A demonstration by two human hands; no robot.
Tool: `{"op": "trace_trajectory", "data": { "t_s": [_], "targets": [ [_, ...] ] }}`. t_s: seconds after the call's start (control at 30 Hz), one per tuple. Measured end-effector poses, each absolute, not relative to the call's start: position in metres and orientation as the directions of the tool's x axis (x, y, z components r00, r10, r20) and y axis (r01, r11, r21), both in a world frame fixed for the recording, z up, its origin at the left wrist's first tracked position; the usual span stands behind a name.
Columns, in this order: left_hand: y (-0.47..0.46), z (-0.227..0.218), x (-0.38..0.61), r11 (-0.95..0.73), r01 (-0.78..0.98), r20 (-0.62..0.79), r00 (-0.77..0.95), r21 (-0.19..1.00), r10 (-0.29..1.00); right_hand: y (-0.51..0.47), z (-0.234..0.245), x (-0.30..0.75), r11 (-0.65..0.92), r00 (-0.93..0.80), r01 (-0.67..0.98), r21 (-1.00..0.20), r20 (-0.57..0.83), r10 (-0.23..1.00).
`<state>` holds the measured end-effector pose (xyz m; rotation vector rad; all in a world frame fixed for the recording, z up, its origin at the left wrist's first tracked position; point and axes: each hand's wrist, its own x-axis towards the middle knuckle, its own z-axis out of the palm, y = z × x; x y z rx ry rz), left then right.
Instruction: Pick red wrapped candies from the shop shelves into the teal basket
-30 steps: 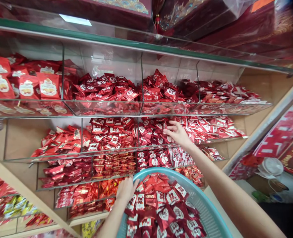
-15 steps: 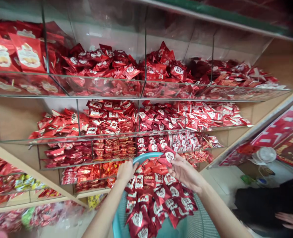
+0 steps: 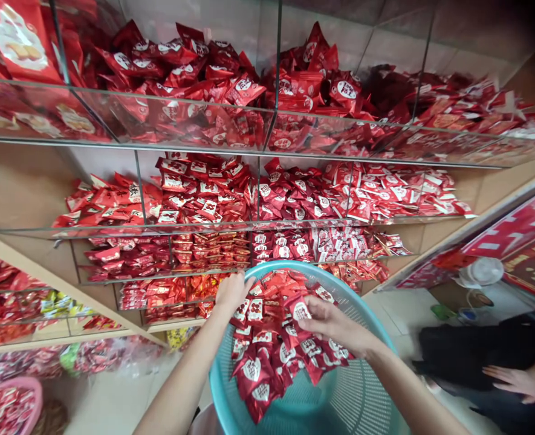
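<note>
At lower left, a pink basket point(image 3: 4, 408) stands beneath glass shelves point(image 3: 204, 229) of red packets. Centre: the left hand point(image 3: 231, 291), fingers curled, grips the rim of the tilted teal basket point(image 3: 362, 338). The right hand point(image 3: 335, 323) pinches one sachet point(image 3: 301, 311) above the heaped sachets point(image 3: 271, 356) inside. Risk: a tilt toward the viewer may slide the heap out. Far right, another person's hand point(image 3: 518, 380).
</note>
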<state>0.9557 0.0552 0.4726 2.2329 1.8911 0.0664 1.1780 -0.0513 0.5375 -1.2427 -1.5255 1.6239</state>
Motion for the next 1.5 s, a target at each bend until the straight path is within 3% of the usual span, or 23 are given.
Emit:
{"op": "trace_trajectory", "data": {
  "t_s": [0.13,0.37,0.57,0.67,0.83,1.03,1.23,1.5],
  "targets": [
    [0.056,0.468,0.955,-0.160,0.969,-0.084,0.178,0.191,0.980,-0.056,0.523,1.173,-0.198,-0.590,0.195,-0.961,-0.276,0.759],
    [0.056,0.467,0.955,-0.162,0.969,-0.088,0.181,0.187,0.980,-0.056,0.499,1.170,-0.245,-0.496,0.466,-0.850,-0.480,0.724],
    [0.056,0.468,0.954,-0.170,0.967,-0.073,0.187,0.189,0.980,-0.056,0.505,1.170,0.029,-0.448,0.719,-0.694,-0.432,0.783],
    [0.057,0.469,0.954,-0.168,0.966,-0.085,0.187,0.194,0.979,-0.057,0.514,1.170,0.160,-0.526,0.726,-0.669,-0.391,0.755],
    [0.057,0.468,0.954,-0.172,0.965,-0.088,0.192,0.198,0.977,-0.057,0.513,1.165,0.170,-0.587,0.688,-0.705,-0.402,0.703],
    [0.057,0.470,0.954,-0.163,0.966,-0.105,0.187,0.203,0.977,-0.053,0.497,1.160,0.091,-0.462,0.729,-0.678,-0.391,0.796],
    [0.056,0.470,0.954,-0.167,0.966,-0.095,0.188,0.199,0.978,-0.052,0.494,1.156,0.112,-0.489,0.709,-0.696,-0.371,0.789],
    [0.056,0.468,0.954,-0.167,0.965,-0.093,0.189,0.203,0.977,-0.054,0.492,1.150,0.082,-0.315,0.830,-0.551,-0.342,0.885]
  ]
}}
